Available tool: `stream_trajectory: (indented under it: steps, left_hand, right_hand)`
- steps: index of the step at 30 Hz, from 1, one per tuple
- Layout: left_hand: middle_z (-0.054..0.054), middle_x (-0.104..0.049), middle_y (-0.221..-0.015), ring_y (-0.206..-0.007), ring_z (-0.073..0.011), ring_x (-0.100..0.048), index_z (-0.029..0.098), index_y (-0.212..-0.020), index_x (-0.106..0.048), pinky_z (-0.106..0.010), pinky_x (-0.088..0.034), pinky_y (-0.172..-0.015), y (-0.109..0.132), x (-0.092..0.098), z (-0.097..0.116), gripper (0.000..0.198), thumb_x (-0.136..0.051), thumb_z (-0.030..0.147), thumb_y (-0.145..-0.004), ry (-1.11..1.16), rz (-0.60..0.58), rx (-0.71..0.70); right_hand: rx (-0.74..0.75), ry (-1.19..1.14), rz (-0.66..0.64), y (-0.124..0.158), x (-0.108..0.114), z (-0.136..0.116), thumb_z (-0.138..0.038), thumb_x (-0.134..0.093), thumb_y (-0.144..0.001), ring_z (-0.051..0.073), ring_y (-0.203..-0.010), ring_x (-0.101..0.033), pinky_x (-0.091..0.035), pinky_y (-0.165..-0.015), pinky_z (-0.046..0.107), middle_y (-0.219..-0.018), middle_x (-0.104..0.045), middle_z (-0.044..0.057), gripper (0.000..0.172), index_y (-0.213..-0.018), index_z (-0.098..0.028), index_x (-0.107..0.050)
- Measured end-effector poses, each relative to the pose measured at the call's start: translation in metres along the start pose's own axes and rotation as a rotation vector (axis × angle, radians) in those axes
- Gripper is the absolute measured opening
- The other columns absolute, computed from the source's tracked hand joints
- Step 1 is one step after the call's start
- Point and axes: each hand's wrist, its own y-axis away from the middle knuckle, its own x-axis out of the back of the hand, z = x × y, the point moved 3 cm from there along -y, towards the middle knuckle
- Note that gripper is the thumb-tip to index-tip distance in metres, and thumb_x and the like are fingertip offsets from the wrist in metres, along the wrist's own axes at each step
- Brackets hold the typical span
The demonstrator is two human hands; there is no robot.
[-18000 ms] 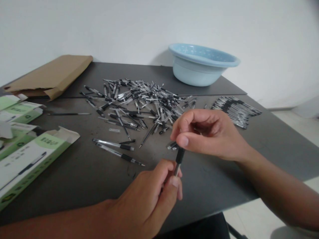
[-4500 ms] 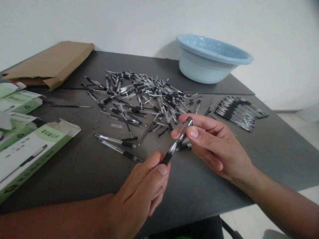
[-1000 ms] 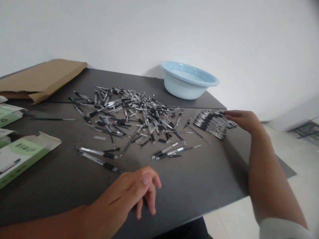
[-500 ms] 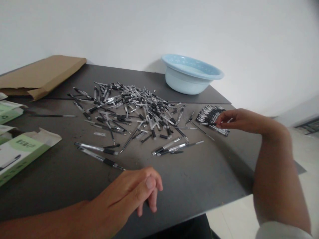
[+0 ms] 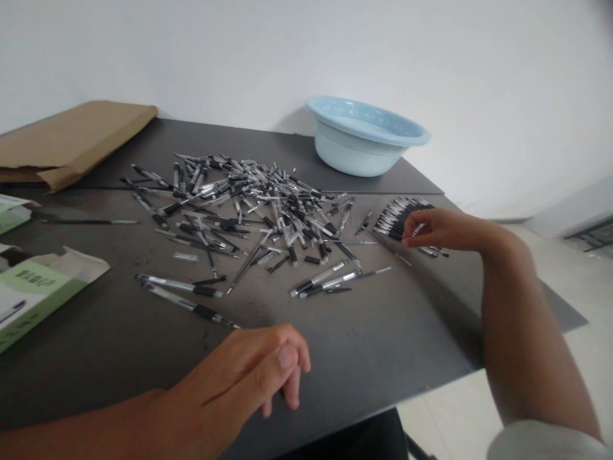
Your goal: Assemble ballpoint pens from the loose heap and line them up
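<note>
My left hand rests near the table's front edge, fingers curled under and thumb laid against the index finger. Nothing shows in it. Just behind it lies a clear pen with a black grip, its tip end reaching the knuckles. My right hand is over a neat row of pens lying side by side at the right. Thumb and index fingertips come together over the row's near side; whatever is between them is too small to make out. Some of the row is hidden under the hand.
A loose heap of pens and pen parts spreads across the middle of the dark table. Behind it stands a light blue basin by the wall. Green-and-white boxes and a brown paper envelope lie at the left.
My right hand has shifted a little left over the row of pens, uncovering pen ends at its near right. My left hand keeps its pose. The view has moved slightly.
</note>
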Motion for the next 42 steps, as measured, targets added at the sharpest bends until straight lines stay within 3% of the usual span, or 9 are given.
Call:
stream_trajectory:
  steps: [11,16,25,30,35,42]
  left_hand:
    - [-0.004,-0.076,-0.086,-0.070,-0.0143,-0.064,0.020,-0.103,-0.069,-0.024,-0.050,-0.064,-0.002,-0.001,0.012,0.051,-0.040,0.061,-0.113,-0.118,-0.046,0.090]
    - [-0.003,-0.077,-0.082,-0.069,-0.0152,-0.066,0.021,-0.095,-0.071,-0.025,-0.050,-0.064,-0.002,-0.002,0.018,0.049,-0.042,0.056,-0.113,-0.223,-0.009,0.041]
    - [0.000,-0.077,-0.081,-0.068,-0.0149,-0.068,0.024,-0.097,-0.070,-0.023,-0.046,-0.059,-0.004,-0.003,0.017,0.032,-0.049,0.045,-0.110,-0.306,0.003,0.015]
    - [0.000,-0.076,-0.081,-0.070,-0.0160,-0.068,0.025,-0.097,-0.071,-0.023,-0.042,-0.056,-0.002,-0.005,0.015,0.032,-0.053,0.049,-0.108,-0.355,0.047,0.028]
    - [0.000,-0.077,-0.082,-0.073,-0.0155,-0.071,0.025,-0.097,-0.070,-0.024,-0.047,-0.062,-0.002,-0.004,0.008,0.030,-0.055,0.048,-0.109,-0.365,0.010,0.049]
    - [-0.001,-0.075,-0.079,-0.068,-0.0159,-0.069,0.024,-0.096,-0.069,-0.024,-0.047,-0.059,-0.004,-0.005,0.005,0.034,-0.055,0.052,-0.108,-0.374,-0.011,0.069]
  right_hand:
    - [-0.038,0.084,0.035,-0.009,-0.005,0.000,-0.057,-0.082,-0.072,0.027,-0.083,-0.072,-0.051,-0.070,0.035,-0.088,-0.079,0.003,0.035,-0.086,-0.026,-0.074]
    - [-0.057,0.124,0.044,-0.009,-0.004,-0.004,-0.056,-0.083,-0.070,0.027,-0.082,-0.072,-0.050,-0.071,0.036,-0.088,-0.080,0.004,0.035,-0.086,-0.027,-0.076]
    - [-0.038,0.103,0.053,-0.010,-0.005,-0.001,-0.056,-0.083,-0.070,0.025,-0.077,-0.070,-0.048,-0.069,0.034,-0.083,-0.079,0.002,0.034,-0.084,-0.026,-0.074]
    - [-0.029,0.085,0.066,-0.009,-0.004,0.001,-0.052,-0.084,-0.070,0.027,-0.084,-0.071,-0.049,-0.073,0.036,-0.088,-0.080,0.003,0.032,-0.085,-0.026,-0.075]
    - [-0.036,0.067,0.058,-0.005,-0.001,0.000,-0.047,-0.081,-0.076,0.028,-0.084,-0.070,-0.049,-0.074,0.037,-0.090,-0.081,0.007,0.028,-0.089,-0.023,-0.075]
    - [-0.052,0.068,0.048,-0.006,-0.001,0.001,-0.047,-0.080,-0.076,0.027,-0.087,-0.069,-0.049,-0.075,0.038,-0.089,-0.081,0.006,0.028,-0.089,-0.023,-0.074]
